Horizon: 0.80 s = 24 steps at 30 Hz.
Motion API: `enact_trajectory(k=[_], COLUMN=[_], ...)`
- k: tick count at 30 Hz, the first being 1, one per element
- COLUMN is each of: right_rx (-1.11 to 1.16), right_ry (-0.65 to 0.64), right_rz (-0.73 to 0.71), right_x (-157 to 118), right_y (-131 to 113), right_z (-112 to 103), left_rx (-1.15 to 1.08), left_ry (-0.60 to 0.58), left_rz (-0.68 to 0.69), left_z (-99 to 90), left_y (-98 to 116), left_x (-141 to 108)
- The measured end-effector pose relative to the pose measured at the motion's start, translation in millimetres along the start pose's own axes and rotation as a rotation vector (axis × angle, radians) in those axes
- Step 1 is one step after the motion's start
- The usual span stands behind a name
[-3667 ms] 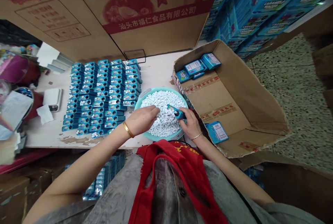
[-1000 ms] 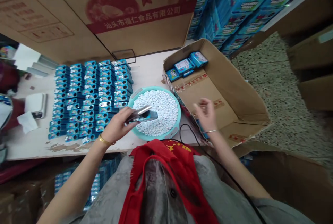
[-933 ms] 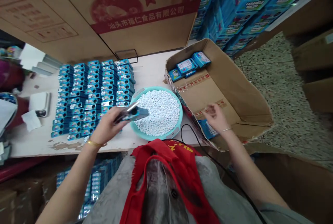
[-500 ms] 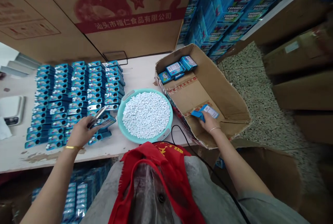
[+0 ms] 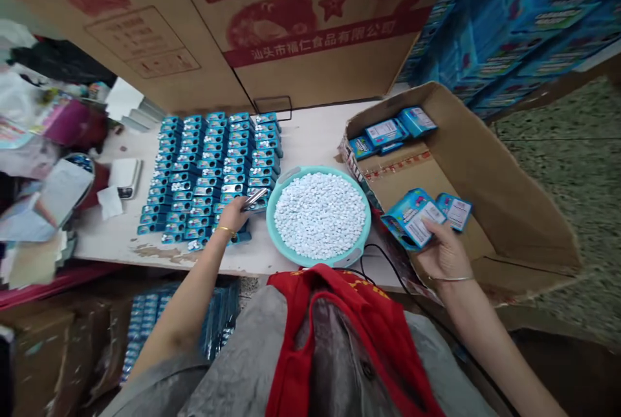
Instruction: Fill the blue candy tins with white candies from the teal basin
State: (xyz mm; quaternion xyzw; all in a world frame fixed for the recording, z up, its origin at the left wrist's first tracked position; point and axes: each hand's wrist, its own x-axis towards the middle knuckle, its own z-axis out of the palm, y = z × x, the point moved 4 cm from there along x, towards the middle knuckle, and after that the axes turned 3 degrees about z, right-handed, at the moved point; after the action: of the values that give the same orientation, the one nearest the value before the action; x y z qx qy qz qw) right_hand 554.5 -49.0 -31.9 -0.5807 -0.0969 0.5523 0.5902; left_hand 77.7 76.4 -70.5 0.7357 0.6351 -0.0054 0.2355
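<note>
Over the cardboard carton [image 5: 504,178], right hand [image 5: 444,255] gripping a blue box [image 5: 412,218]; left hand [image 5: 233,215] pinching a tin [image 5: 256,200]

White candies [image 5: 320,216] fill a turquoise plastic basin [image 5: 316,171].

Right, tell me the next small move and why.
Probably lower the blue box in your right hand into the cardboard carton, next to the boxes lying at its far end. That hand is over the carton, while your left hand is occupied with a small tin.
</note>
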Motion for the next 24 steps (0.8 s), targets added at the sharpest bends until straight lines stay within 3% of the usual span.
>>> enact_trajectory(k=[3,5,7,9,11,13,15,17,20,24], right_rx=[0.119,0.175,0.196,0.193,0.18,0.147,0.039,-0.171,-0.41,-0.312], right_ry=[-0.077,-0.117,-0.15,-0.174,-0.2,-0.269,-0.396,-0.564,-0.797,-1.033], right_rz=[0.218,0.319,0.381,0.407,0.406,0.411,0.461,0.506,0.472,0.573], right_x=[-14,-21,-27,-35,-45,-58,-74,-88,-101,-108], right_y=[26,38,45,46,43,37,34,33,34,38], right_z=[34,50,60,63,62,59,56,53,49,51], left_rx=[-0.068,-0.095,-0.112,-0.138,-0.172,-0.164,-0.058,0.106,0.221,0.111], left_ry=[0.05,0.146,0.266,0.3,0.183,-0.044,-0.26,-0.392,-0.452,-0.407], left_rz=[0.059,0.101,0.136,0.202,0.308,0.399,0.402,0.328,0.226,0.179], left_z=[6.6,5.1,-0.5,-5.6,-5.8,1.1,12.9,26.9,50.1,84.6], left_y=[-3,0,9,23,43,65,84,98,120,150], left_x=[2,0,-6,-17,-31,-50,-67,-79,-81,-63])
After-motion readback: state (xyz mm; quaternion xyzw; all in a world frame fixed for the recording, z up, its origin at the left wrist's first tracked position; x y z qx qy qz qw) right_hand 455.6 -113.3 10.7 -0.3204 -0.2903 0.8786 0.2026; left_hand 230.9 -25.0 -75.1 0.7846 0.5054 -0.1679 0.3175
